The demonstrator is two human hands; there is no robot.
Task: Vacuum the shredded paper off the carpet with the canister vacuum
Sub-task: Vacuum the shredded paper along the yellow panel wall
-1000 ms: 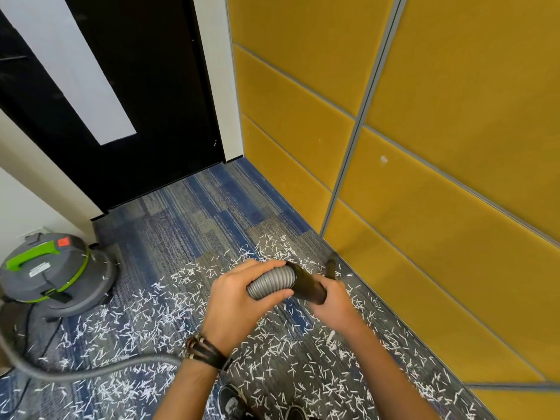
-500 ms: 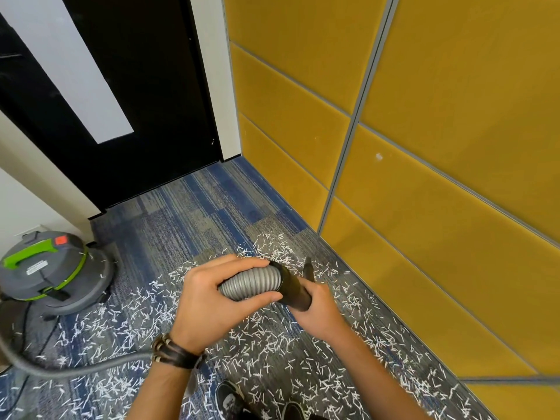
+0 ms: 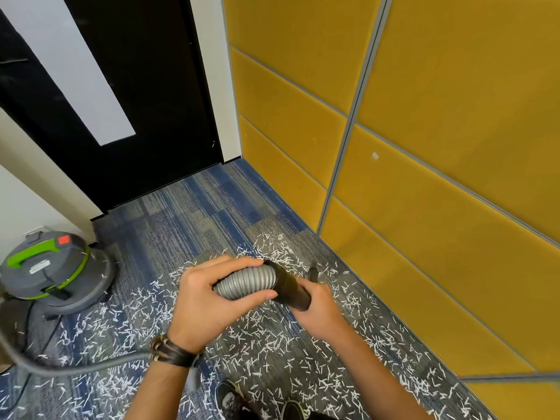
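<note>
Left hand [image 3: 209, 301]: grip wrapped round the ribbed hose [image 3: 247, 283], fingers over, thumb under. Right hand [image 3: 319, 313]: grip closed on the black cuff [image 3: 291, 294] just past it. Both are held up off the carpet [image 3: 197, 213]; the nozzle end is mostly hidden behind the right hand. Paper [image 3: 272, 338] is strewn below and all around, along the wall [image 3: 424, 237] edge and out to the vacuum [image 3: 51, 268] at left.

Risks, as judged:
- Slack hose trailing low left may snag or tug the vacuum over.
- The cuff may twist loose at the joint.
- A nozzle kept high leaves shreds.
- Dragging the hose scatters them.
</note>
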